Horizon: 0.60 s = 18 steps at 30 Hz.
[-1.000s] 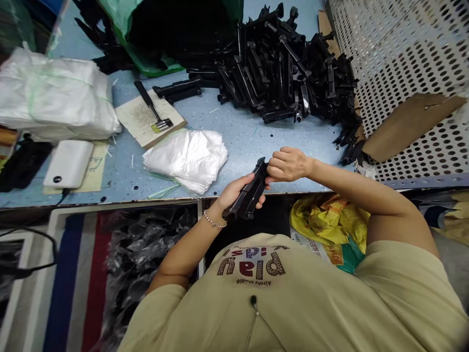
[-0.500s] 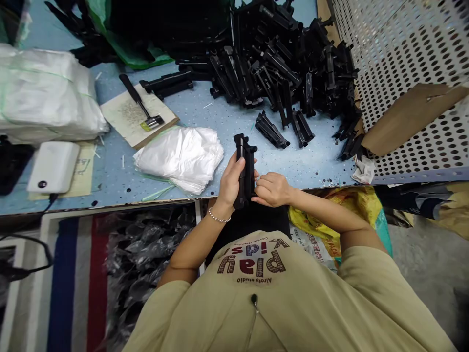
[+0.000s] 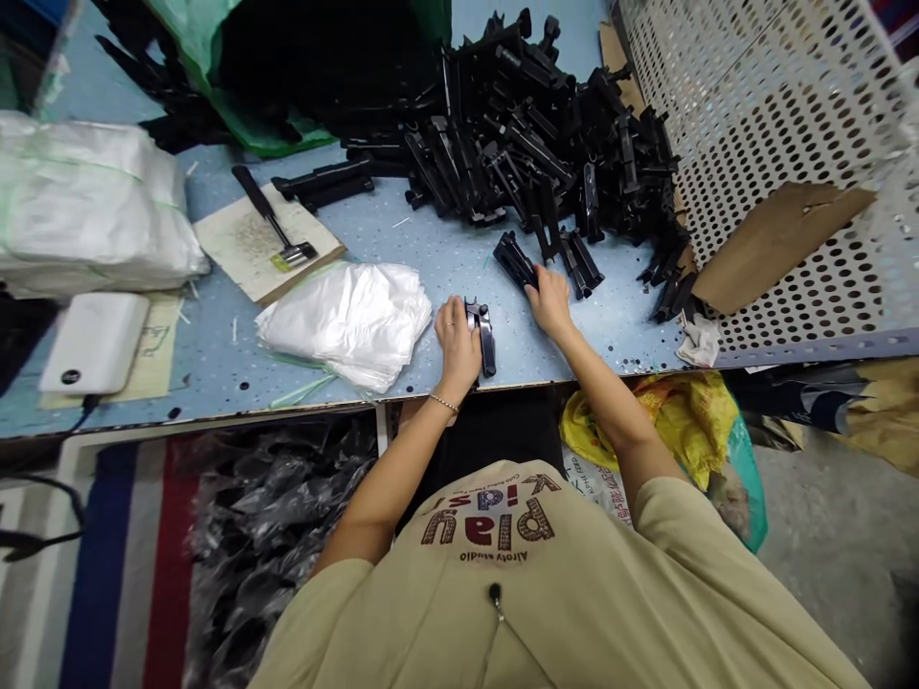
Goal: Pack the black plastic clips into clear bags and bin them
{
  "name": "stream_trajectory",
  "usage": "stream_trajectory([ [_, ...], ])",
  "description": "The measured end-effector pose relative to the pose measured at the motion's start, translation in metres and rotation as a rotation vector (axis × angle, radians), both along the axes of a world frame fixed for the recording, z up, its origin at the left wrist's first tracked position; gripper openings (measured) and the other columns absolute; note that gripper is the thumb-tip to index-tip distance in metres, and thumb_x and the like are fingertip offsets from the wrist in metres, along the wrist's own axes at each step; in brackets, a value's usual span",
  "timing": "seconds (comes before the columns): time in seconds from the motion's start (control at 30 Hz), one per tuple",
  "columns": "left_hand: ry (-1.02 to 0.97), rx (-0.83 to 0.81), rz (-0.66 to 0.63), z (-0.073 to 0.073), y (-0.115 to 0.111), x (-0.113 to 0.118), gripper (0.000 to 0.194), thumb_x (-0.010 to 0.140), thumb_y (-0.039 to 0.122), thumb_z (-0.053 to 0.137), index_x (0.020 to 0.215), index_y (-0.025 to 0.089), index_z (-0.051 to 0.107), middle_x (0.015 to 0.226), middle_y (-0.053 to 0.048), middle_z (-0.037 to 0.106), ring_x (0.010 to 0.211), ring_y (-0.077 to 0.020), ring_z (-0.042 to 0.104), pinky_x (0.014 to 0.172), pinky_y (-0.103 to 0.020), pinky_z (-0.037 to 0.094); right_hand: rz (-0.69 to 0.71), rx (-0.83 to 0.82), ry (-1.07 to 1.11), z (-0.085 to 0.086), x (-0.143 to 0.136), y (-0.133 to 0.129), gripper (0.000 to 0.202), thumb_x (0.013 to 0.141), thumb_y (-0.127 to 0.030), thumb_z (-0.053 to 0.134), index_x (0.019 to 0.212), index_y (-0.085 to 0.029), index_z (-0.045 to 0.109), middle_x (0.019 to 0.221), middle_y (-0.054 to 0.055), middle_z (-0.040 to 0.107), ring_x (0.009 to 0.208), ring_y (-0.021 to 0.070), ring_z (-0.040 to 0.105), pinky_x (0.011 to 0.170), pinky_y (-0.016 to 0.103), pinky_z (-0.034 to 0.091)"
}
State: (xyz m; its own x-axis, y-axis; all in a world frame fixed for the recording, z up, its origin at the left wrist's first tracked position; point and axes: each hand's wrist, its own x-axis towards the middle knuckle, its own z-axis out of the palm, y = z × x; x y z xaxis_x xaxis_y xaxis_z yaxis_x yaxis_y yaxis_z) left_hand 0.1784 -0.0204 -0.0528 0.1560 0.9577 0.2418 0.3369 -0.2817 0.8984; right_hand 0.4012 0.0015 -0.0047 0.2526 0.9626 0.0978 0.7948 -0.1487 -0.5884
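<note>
Black and glossy, one slim moulded part [image 3: 488,346] lies at the near edge of the speckled blue bench [image 3: 392,218], gripped by the left hand [image 3: 458,349] just right of the stacked white plastic bags [image 3: 351,321]. The right hand's [image 3: 551,301] fingers touch the near end of a second black part [image 3: 512,256], though whether they grasp it I cannot tell; a heap of similar parts [image 3: 531,144] spreads beyond.

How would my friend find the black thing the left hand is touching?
On the blue table, find the white bags near the front edge. Just right of them, the left hand touches the black part. The pile of black parts lies farther back; this one lies by that edge.
</note>
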Motion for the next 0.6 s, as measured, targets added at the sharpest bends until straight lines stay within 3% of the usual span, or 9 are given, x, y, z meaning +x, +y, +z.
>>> stream_trajectory([
  [0.07, -0.043, -0.014, -0.024, 0.015, -0.002, 0.003, 0.068, 0.102, 0.059, 0.055, 0.159, 0.023, 0.042, 0.169, -0.021, 0.038, 0.164, -0.0359, 0.025, 0.133, -0.063, 0.020, 0.062, 0.055, 0.170, 0.004, -0.018, -0.020, 0.056, 0.107, -0.056, 0.039, 0.147, -0.019, 0.053, 0.138, 0.020, 0.063, 0.132, 0.0357, 0.055, 0.116, 0.060, 0.041],
  [0.13, -0.229, -0.107, -0.072, 0.039, -0.004, 0.004, 0.071, 0.100, 0.066, 0.056, 0.157, 0.026, 0.041, 0.165, -0.020, 0.045, 0.158, -0.0337, 0.038, 0.129, -0.057, 0.034, 0.183, 0.122, 0.300, 0.014, -0.041, -0.048, 0.059, 0.106, -0.065, 0.038, 0.145, -0.022, 0.053, 0.139, 0.017, 0.062, 0.131, 0.0324, 0.056, 0.115, 0.054, 0.044],
  [0.23, -0.540, -0.296, -0.163, 0.078, -0.008, 0.002, 0.060, 0.098, 0.070, 0.056, 0.138, 0.025, 0.055, 0.136, -0.015, 0.067, 0.122, -0.0262, 0.070, 0.104, -0.042, 0.058, 0.315, 0.216, 0.315, 0.040, -0.061, -0.080, 0.063, 0.102, -0.077, 0.036, 0.132, -0.026, 0.060, 0.128, 0.015, 0.064, 0.122, 0.0322, 0.059, 0.106, 0.051, 0.050],
  [0.33, -0.624, -0.485, -0.257, 0.105, -0.017, -0.004, 0.051, 0.094, 0.068, 0.065, 0.115, 0.021, 0.063, 0.105, -0.007, 0.072, 0.084, -0.0168, 0.071, 0.076, -0.030, 0.060, 0.277, 0.322, 0.196, 0.068, -0.055, -0.080, 0.073, 0.098, -0.086, 0.025, 0.111, -0.025, 0.064, 0.106, 0.013, 0.064, 0.104, 0.0319, 0.058, 0.096, 0.052, 0.050],
  [0.47, -0.599, -0.543, -0.334, 0.113, -0.029, -0.010, 0.055, 0.088, 0.063, 0.076, 0.124, 0.024, 0.061, 0.090, -0.001, 0.066, 0.068, -0.0129, 0.062, 0.063, -0.026, 0.054, 0.359, 0.273, 0.163, 0.093, -0.044, -0.058, 0.071, 0.095, -0.090, 0.029, 0.084, -0.025, 0.057, 0.082, 0.006, 0.055, 0.083, 0.0253, 0.053, 0.086, 0.045, 0.048],
  [0.53, -0.533, -0.471, -0.341, 0.111, -0.030, -0.013, 0.058, 0.091, 0.064, 0.073, 0.131, 0.025, 0.060, 0.096, -0.003, 0.068, 0.076, -0.0162, 0.066, 0.072, -0.031, 0.057, 0.371, 0.171, 0.372, 0.098, -0.051, -0.052, 0.064, 0.097, -0.085, 0.038, 0.074, -0.026, 0.048, 0.072, 0.002, 0.048, 0.071, 0.0198, 0.047, 0.073, 0.038, 0.046],
  [0.6, -0.436, -0.345, -0.323, 0.108, -0.028, -0.016, 0.063, 0.091, 0.066, 0.072, 0.137, 0.025, 0.058, 0.115, -0.006, 0.070, 0.101, -0.0228, 0.070, 0.093, -0.038, 0.058, 0.354, 0.034, 0.665, 0.099, -0.061, -0.052, 0.063, 0.099, -0.080, 0.042, 0.068, -0.026, 0.038, 0.062, -0.003, 0.038, 0.059, 0.0151, 0.038, 0.060, 0.032, 0.038],
])
